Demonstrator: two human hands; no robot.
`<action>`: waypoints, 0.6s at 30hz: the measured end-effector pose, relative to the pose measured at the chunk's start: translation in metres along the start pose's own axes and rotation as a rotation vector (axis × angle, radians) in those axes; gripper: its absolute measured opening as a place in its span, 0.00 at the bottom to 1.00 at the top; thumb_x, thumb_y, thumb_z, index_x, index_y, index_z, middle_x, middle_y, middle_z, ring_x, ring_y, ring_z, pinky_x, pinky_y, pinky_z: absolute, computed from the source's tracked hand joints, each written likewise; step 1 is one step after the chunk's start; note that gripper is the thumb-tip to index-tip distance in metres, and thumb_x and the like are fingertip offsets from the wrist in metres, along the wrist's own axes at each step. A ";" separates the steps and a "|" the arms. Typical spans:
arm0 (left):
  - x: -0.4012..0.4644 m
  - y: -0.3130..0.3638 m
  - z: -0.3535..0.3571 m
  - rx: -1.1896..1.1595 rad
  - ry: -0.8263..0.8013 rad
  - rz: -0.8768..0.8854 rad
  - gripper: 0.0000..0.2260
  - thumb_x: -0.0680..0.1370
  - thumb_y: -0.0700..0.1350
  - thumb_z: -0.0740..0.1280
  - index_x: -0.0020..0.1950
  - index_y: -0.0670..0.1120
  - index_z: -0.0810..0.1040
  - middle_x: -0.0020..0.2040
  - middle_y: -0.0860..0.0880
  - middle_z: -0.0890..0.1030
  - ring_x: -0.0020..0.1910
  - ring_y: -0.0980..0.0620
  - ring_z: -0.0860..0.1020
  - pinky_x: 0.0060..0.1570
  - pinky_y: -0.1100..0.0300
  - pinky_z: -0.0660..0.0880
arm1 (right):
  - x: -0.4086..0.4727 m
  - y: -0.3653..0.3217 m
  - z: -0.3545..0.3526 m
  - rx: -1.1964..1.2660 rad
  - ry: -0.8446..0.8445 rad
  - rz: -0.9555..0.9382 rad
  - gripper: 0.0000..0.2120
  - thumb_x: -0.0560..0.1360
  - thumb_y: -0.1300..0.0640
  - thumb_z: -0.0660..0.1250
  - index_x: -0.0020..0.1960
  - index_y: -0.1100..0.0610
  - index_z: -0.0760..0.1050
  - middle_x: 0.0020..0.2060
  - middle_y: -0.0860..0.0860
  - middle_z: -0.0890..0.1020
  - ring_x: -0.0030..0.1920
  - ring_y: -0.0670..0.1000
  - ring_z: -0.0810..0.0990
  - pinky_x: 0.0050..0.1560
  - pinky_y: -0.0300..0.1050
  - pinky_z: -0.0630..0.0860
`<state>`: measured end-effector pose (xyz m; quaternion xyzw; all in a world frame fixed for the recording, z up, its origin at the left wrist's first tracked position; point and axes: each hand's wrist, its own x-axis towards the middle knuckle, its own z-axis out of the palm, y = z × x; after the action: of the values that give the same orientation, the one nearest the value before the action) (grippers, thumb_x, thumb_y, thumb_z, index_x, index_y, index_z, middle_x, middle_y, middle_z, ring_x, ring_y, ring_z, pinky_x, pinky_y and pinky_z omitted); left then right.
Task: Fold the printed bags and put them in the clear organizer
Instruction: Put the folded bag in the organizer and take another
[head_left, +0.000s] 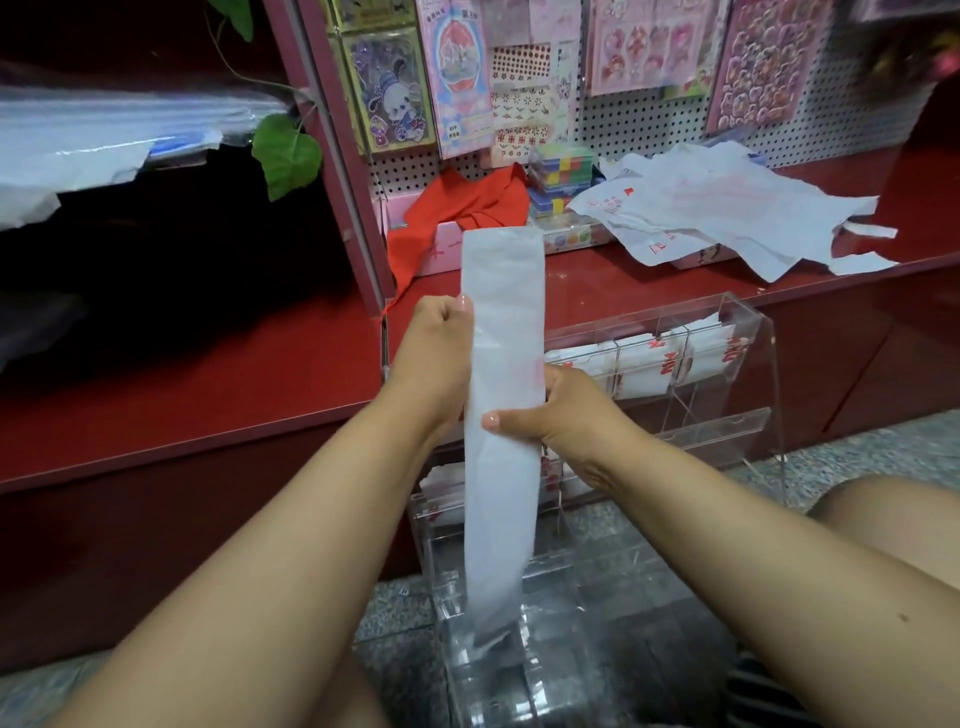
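Long folded bag (501, 415) held upright: left hand (439, 338) pinching its upper edge, right hand (550, 410) gripping mid-length. Clear organizer (701, 374) just beyond and right of right hand, the nearer.

Thin plastic, clear acrylic, red lacquer
The folded bag (501, 415) is thin, milky, matt plastic; the organizer (727, 358) is glossy clear acrylic; the shelf (208, 395) is smooth, shiny red; the floor (857, 441) is speckled stone

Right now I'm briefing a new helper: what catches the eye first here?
A long white bag strip, held upright at centre by the left hand and right hand. Behind it stands the clear organizer holding folded bags; loose printed bags sprawl on the red shelf.
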<state>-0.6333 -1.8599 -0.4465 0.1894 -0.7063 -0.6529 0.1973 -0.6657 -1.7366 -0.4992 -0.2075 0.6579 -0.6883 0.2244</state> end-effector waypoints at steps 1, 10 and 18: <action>0.000 0.002 -0.003 -0.019 -0.018 -0.014 0.17 0.80 0.54 0.62 0.52 0.39 0.74 0.46 0.36 0.79 0.44 0.44 0.76 0.54 0.34 0.76 | 0.000 -0.001 -0.002 -0.008 -0.009 0.011 0.14 0.66 0.69 0.75 0.49 0.58 0.81 0.47 0.54 0.85 0.47 0.54 0.84 0.52 0.51 0.80; -0.011 -0.015 -0.007 -0.143 -0.043 -0.020 0.08 0.81 0.44 0.65 0.44 0.45 0.81 0.40 0.47 0.84 0.42 0.45 0.82 0.52 0.44 0.79 | -0.001 -0.001 -0.003 -0.279 -0.132 0.090 0.10 0.66 0.64 0.78 0.45 0.58 0.82 0.42 0.52 0.86 0.44 0.52 0.85 0.49 0.49 0.81; -0.004 -0.013 -0.019 -0.104 0.009 0.140 0.09 0.83 0.43 0.61 0.46 0.47 0.79 0.39 0.51 0.83 0.40 0.49 0.81 0.48 0.51 0.79 | -0.003 -0.002 0.000 -0.076 -0.073 0.004 0.02 0.73 0.63 0.71 0.43 0.57 0.79 0.39 0.51 0.84 0.36 0.48 0.82 0.38 0.40 0.78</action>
<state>-0.6202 -1.8749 -0.4586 0.1319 -0.6822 -0.6724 0.2551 -0.6633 -1.7353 -0.4972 -0.2394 0.6755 -0.6543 0.2415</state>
